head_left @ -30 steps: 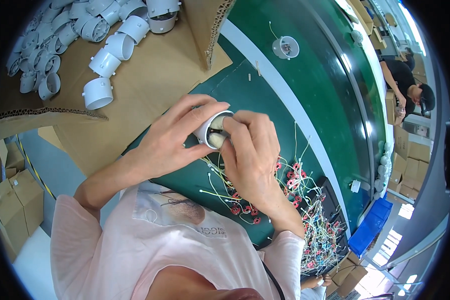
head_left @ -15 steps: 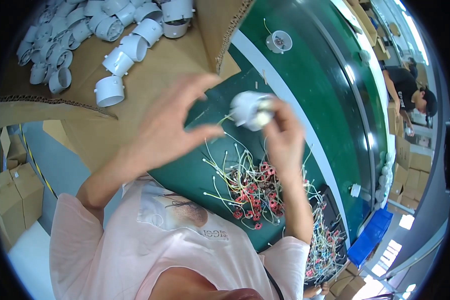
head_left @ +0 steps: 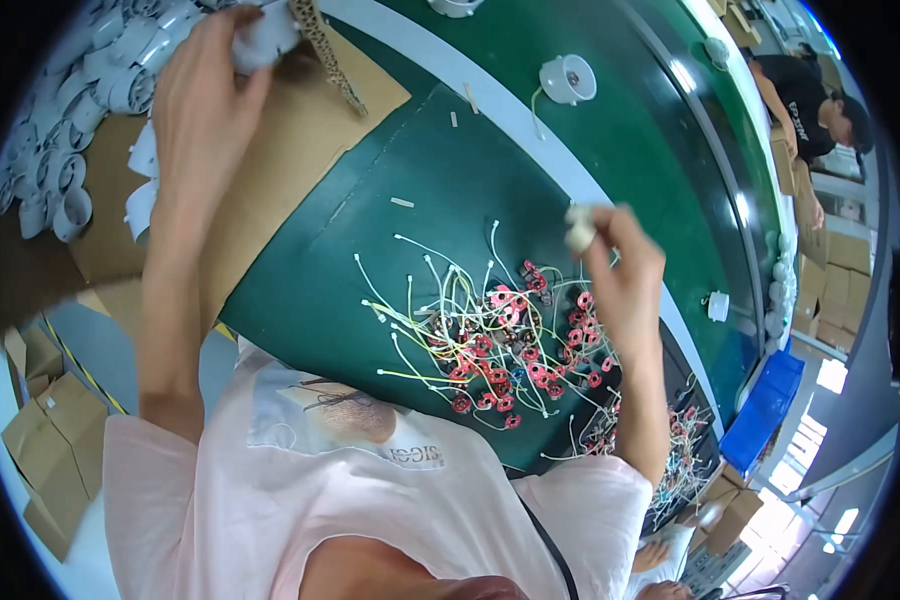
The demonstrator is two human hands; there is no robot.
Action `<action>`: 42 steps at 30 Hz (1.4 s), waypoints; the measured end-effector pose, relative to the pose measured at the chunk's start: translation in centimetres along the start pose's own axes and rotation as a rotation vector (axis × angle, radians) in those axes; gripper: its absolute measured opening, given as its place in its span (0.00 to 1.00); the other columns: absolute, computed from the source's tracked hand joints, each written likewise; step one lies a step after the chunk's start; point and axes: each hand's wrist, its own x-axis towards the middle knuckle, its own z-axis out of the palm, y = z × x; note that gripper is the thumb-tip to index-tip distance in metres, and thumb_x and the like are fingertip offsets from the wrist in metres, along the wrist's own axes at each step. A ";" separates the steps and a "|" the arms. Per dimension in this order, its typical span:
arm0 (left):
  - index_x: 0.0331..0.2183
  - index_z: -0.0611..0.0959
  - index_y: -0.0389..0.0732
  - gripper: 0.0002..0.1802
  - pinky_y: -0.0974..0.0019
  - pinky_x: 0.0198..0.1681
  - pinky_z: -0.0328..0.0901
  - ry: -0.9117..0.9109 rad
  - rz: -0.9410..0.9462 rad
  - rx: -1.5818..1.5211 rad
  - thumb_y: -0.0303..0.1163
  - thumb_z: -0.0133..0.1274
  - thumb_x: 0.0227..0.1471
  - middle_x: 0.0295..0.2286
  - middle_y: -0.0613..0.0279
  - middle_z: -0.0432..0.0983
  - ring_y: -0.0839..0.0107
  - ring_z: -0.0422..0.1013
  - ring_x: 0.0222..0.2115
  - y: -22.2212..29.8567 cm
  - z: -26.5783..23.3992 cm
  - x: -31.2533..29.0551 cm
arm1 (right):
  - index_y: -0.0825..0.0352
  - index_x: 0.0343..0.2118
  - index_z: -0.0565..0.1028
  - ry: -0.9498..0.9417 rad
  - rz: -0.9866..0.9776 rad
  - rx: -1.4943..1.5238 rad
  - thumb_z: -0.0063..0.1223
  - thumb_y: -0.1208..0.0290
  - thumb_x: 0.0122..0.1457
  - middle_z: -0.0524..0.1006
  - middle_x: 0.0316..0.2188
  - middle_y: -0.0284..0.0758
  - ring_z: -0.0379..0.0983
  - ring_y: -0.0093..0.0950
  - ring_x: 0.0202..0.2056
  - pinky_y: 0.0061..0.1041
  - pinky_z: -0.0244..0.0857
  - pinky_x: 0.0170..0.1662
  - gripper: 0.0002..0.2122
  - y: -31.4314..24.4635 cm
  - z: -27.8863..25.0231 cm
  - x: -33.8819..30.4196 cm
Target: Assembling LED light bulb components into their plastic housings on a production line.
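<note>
My left hand [head_left: 205, 110] reaches over the cardboard box at the upper left, its fingers closed on a white plastic cylinder [head_left: 265, 42]. That cylinder is blurred and partly hidden by the box edge. My right hand [head_left: 627, 275] is raised above the right side of the green work surface, pinching a small cream-coloured piece [head_left: 580, 230] whose kind I cannot make out. Below and left of it lies a heap of small red-and-black round parts [head_left: 495, 365] with thin white and yellow wires ending in small plugs.
The cardboard box [head_left: 260, 190] holds many white cylinders [head_left: 130, 90]. Beyond a pale strip, a green belt [head_left: 650, 150] carries a white cylinder with a wire [head_left: 568, 80] and others. A blue bin [head_left: 762, 412] stands at right. Another person [head_left: 810, 115] works across the belt.
My left hand has moved up and left into the box and closed on a cylinder. The white cylinder has left my right hand, which has moved right with only the cream piece.
</note>
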 end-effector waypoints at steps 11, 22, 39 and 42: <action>0.38 0.74 0.43 0.18 0.56 0.43 0.61 -0.429 0.358 -0.370 0.24 0.56 0.40 0.43 0.52 0.65 0.53 0.65 0.41 5.5 -1.3 -9.5 | 0.66 0.38 0.72 -0.240 -0.200 -0.366 0.52 0.79 0.50 0.74 0.30 0.37 0.73 0.35 0.31 0.30 0.66 0.32 0.11 0.7 1.7 -3.7; 0.48 0.69 0.45 0.28 0.56 0.49 0.60 -0.608 -0.120 -0.904 0.29 0.58 0.42 0.45 0.52 0.65 0.55 0.65 0.44 3.5 -3.2 -10.0 | 0.70 0.39 0.71 -0.211 -0.205 -0.430 0.49 0.78 0.53 0.74 0.30 0.38 0.74 0.32 0.31 0.26 0.66 0.30 0.09 -4.8 2.5 -3.5; 0.53 0.60 0.39 0.42 0.69 0.51 0.60 -1.101 -0.703 -1.611 0.27 0.61 0.34 0.46 0.59 0.65 0.72 0.65 0.47 0.5 -5.4 -7.8 | 0.73 0.42 0.64 0.030 -0.470 0.894 0.46 0.81 0.54 0.72 0.40 0.53 0.72 0.36 0.39 0.31 0.67 0.41 0.12 -9.6 5.9 -0.9; 0.54 0.62 0.41 0.39 0.69 0.51 0.59 -1.030 -0.320 -1.439 0.22 0.57 0.37 0.44 0.64 0.65 0.76 0.63 0.47 -0.2 -5.3 -8.1 | 0.72 0.43 0.64 0.028 -0.515 0.912 0.46 0.81 0.55 0.72 0.40 0.53 0.72 0.36 0.39 0.32 0.67 0.43 0.12 -9.6 7.8 -0.5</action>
